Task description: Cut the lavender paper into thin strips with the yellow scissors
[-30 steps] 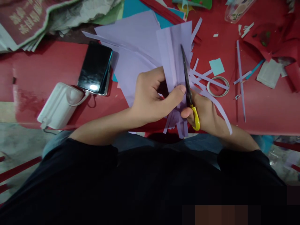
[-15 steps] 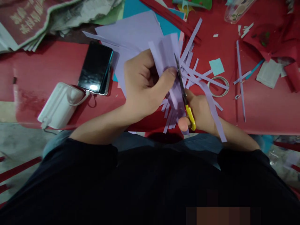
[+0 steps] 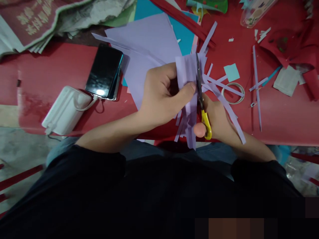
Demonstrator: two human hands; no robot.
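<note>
Between the thumb and fingers of my left hand (image 3: 161,93) is a folded sheet of purple paper (image 3: 185,69), creased lengthwise and hanging down past the table edge. My right hand (image 3: 215,116) is closed on a pair of scissors (image 3: 206,122) with yellow handles, its thumb through one loop. The dark blades point away from me along the right edge of the folded paper and look nearly closed. A long purple paper strip (image 3: 228,109) drapes over my right wrist. More cut strips lie under and beyond both hands, partly hidden by them.
On the red table (image 3: 62,66), a phone (image 3: 104,71) is cabled to a white power bank (image 3: 66,109) at left. Larger purple sheets (image 3: 147,36) lie behind my left hand. A tape roll (image 3: 233,92) and a light-blue paper square (image 3: 231,72) sit at right.
My left hand has moved right and slightly toward me with the folded paper, which now hangs more upright. The scissors have shifted slightly right and their blades point straighter away from me.
</note>
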